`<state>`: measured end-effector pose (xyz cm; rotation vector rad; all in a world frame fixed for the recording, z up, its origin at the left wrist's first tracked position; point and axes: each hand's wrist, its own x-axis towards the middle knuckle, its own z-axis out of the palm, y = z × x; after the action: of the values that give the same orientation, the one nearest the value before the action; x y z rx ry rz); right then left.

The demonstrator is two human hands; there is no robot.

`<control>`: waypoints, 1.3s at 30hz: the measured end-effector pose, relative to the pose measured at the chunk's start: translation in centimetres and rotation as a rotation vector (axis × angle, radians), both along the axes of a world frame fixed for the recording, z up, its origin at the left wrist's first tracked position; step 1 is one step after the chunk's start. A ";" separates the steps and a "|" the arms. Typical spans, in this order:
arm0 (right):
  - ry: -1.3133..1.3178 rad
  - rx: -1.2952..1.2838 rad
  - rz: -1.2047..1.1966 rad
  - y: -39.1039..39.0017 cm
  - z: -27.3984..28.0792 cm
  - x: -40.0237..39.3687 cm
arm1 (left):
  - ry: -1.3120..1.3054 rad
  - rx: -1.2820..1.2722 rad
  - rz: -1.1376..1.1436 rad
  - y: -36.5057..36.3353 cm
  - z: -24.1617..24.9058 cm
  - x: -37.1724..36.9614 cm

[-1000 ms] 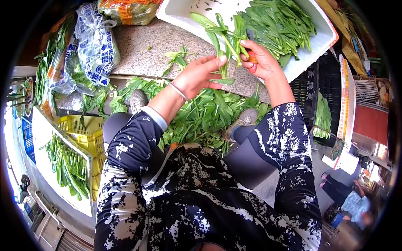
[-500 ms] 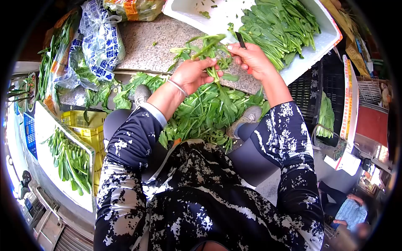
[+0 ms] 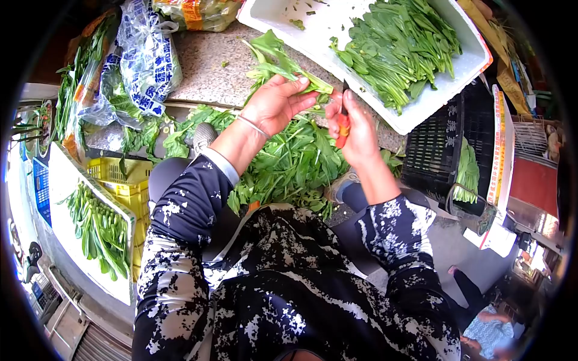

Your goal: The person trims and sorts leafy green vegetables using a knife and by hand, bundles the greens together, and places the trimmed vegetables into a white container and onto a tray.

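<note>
My left hand grips a leafy green stalk between thumb and fingers, its leaves pointing away from me and its pale cut end to the right. Close beside that end, my right hand is wrapped round a small knife with an orange-red handle; its dark blade points up and away. Below both hands a heap of loose green leaves spreads over the ground between my shoes. A white foam box stands beyond my right hand, with trimmed greens laid in it.
Plastic bags of vegetables lie at the upper left. A white foam lid with greens rests by a yellow crate on the left. A black crate stands at right, and a person is at the lower right.
My right hand has come down and toward me with the knife, showing its orange-red handle. The stalk in my left hand has swung so its cut end points right.
</note>
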<state>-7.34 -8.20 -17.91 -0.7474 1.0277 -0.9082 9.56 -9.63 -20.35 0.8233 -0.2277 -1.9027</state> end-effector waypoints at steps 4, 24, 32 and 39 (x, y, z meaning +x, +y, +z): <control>-0.120 -0.091 -0.051 1.1 -1.0 1.1 | -0.006 -0.014 0.064 0.1 -0.4 -0.5; 0.278 -0.179 -0.251 1.5 -2.9 1.9 | -0.051 0.027 0.062 0.8 -1.1 -0.5; 0.464 -0.320 -0.018 1.3 -4.0 1.2 | -0.481 0.043 -0.086 2.7 -1.1 -1.7; 0.539 -0.197 0.250 2.2 -6.2 0.5 | -0.574 0.044 -0.146 4.9 -3.1 -0.7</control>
<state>-6.85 -6.03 -24.09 -1.3025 1.2857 -0.6045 8.86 -4.73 -23.47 1.4047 -0.6103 -1.7671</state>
